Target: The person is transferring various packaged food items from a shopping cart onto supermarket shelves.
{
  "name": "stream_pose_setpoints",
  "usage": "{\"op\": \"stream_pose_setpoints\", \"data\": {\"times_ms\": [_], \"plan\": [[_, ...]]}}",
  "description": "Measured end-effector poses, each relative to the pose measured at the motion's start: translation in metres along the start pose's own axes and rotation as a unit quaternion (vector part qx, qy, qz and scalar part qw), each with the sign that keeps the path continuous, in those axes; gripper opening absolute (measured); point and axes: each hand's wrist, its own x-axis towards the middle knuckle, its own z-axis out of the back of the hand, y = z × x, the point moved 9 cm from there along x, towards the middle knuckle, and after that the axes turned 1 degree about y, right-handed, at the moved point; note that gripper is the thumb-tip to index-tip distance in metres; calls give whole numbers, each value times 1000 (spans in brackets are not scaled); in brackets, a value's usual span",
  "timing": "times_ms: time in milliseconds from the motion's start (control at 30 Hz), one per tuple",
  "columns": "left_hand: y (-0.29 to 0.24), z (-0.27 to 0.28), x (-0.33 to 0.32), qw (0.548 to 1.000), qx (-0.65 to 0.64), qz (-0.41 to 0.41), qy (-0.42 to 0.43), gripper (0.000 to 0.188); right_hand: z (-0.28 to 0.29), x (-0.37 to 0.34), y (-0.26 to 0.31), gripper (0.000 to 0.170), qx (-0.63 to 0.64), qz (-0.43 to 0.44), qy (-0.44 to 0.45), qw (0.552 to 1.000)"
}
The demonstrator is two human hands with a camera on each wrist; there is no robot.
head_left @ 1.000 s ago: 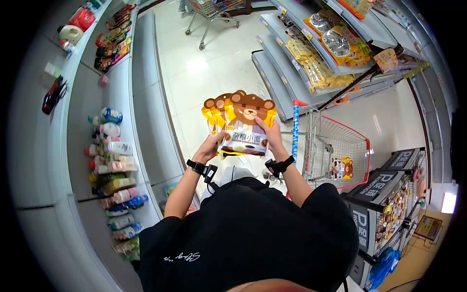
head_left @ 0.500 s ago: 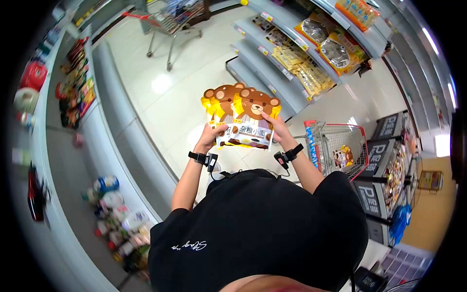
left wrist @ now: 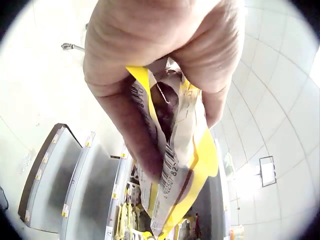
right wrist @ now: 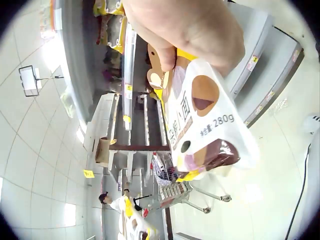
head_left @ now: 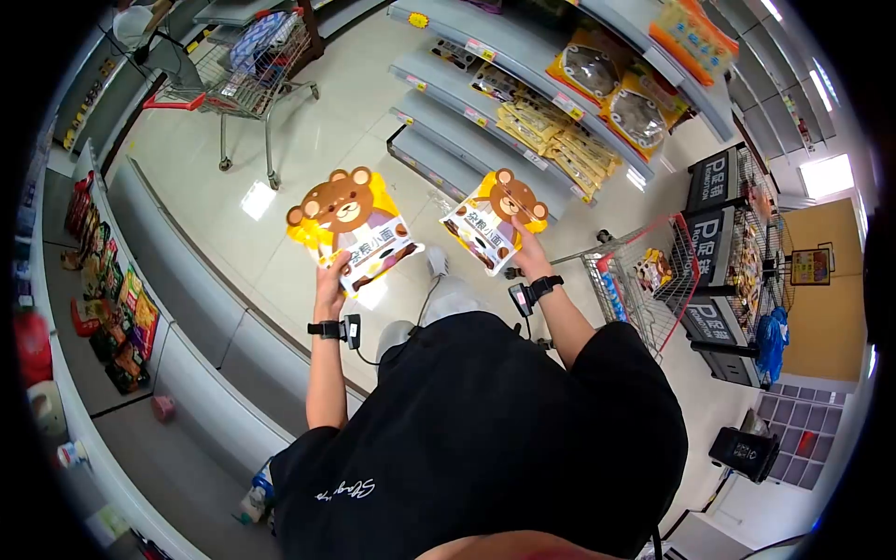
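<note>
In the head view my left hand (head_left: 331, 285) grips bear-faced noodle packets (head_left: 371, 245) by their lower left side. The left wrist view shows two packets (left wrist: 192, 155) together in that hand, thumb and fingers on their outer faces. My right hand (head_left: 532, 257) pinches another noodle packet (head_left: 487, 224) at its right edge, thumb on the printed front. This packet (right wrist: 215, 120) is marked 280g in the right wrist view. Both hands are held up in front of the body, a gap between their packets. A similar bear packet (head_left: 653, 269) lies in the shopping cart (head_left: 686, 245) to the right.
Tiered shelves (head_left: 457, 154) with yellow bags (head_left: 560, 140) stand ahead. A long shelf (head_left: 215, 373) with colourful packets (head_left: 121, 317) runs along the left. Another cart (head_left: 247, 84) stands at the far left. Black wire racks (head_left: 719, 233) with promotion signs are on the right.
The packets, earlier held together in both hands, are now split: the left hand has moved left with its packets, the right hand keeps one. The view has turned rightward.
</note>
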Motion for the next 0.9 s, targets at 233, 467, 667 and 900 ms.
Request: {"op": "stream_pose_setpoints", "data": {"times_ms": [233,467,667,900], "plan": [[-60,25,41,986,-91,-14,-138,52,-74,209,49,34,-6,69,7,998],[-71,35,91,965,-53,25,-256,61,-102,443,132,26,-65,90,-80,991],[-83,-23,115,921,-91,32,-377,57,-52,591,187,30,-225,113,-153,956],[-88,-7,113,910,-37,51,-410,61,-41,671,215,35,-425,155,-172,875]]}}
